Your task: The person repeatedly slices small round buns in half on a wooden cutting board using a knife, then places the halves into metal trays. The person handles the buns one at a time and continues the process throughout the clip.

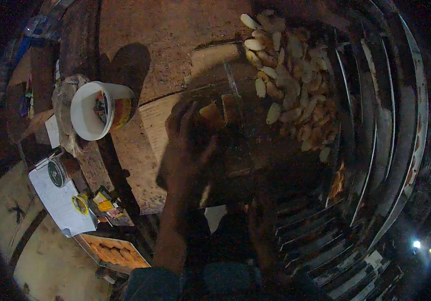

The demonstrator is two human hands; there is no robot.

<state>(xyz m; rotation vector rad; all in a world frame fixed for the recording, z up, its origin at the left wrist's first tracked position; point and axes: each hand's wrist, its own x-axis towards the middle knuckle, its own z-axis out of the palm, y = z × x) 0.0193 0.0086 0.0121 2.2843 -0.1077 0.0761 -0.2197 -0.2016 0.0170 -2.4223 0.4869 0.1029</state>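
My left hand (192,131) is in deep shadow over the worktable (170,45), its fingers beside a small tan block (211,113). Whether it grips the block cannot be told. A second tan block (231,107) lies just to the right. My right forearm reaches up from the lower middle, and my right hand (255,207) is too dark to make out, as is anything in it. Beyond the hands, at the upper right of the table, spreads a heap of pale oblong pieces (294,79). Light wooden boards (159,124) lie under and beside my left hand.
Left of my left hand, a white plastic bucket (89,111) lies tilted towards me with small things inside. Further down are white paper (63,203), a round jar (57,173), a yellow ring (80,204) and a box of orange-brown pieces (114,251). Long metal-edged slats (382,113) line the right.
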